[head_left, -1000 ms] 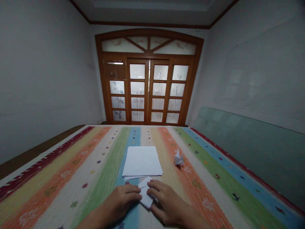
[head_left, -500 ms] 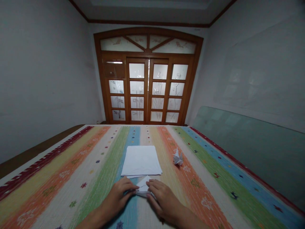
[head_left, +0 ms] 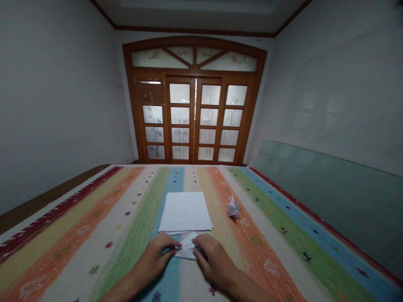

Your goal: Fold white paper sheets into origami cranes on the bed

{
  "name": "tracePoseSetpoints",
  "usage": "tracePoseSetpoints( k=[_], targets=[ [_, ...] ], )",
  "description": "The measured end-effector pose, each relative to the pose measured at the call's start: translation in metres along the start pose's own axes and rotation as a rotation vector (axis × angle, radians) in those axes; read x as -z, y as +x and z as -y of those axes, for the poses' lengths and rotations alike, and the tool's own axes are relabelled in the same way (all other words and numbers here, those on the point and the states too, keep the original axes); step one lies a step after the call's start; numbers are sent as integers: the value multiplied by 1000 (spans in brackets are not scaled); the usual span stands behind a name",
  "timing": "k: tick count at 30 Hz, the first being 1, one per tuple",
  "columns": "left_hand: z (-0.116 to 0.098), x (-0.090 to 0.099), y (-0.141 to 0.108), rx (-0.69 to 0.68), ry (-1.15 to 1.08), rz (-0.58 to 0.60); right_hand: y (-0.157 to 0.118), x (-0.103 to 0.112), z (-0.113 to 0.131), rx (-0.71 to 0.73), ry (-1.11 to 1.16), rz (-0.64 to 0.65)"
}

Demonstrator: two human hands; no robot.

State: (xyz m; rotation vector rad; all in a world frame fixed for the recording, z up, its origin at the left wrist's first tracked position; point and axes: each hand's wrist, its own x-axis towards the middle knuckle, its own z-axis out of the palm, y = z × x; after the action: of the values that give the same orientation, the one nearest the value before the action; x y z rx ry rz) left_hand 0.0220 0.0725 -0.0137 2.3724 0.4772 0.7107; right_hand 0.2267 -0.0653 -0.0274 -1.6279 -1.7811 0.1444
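A folded piece of white paper (head_left: 187, 251) lies on the striped cloth, just in front of a neat stack of white paper sheets (head_left: 185, 212). My left hand (head_left: 154, 258) pinches its left end with the fingertips. My right hand (head_left: 212, 259) holds its right end, and the fingers cover part of the fold. Neither hand touches the stack. Further right stands a small white origami crane (head_left: 233, 208), well away from both hands.
The stack and crane rest on a wide surface covered by a multicoloured striped cloth (head_left: 94, 226). A large pane of greenish glass (head_left: 317, 188) leans against the right wall. Wooden glazed doors (head_left: 195, 119) stand beyond the far edge.
The folded paper has turned from a steep diamond to a flatter, sideways shape. Both hands have closed in on it from the sides. The stack and crane have not moved.
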Motion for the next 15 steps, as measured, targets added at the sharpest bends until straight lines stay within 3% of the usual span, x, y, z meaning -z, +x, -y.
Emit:
tracePoseSetpoints(
  k=[15],
  targets=[
    [-12,-2,1,6,36,43,3,-4,-1,-2,-5,-42]
  ],
)
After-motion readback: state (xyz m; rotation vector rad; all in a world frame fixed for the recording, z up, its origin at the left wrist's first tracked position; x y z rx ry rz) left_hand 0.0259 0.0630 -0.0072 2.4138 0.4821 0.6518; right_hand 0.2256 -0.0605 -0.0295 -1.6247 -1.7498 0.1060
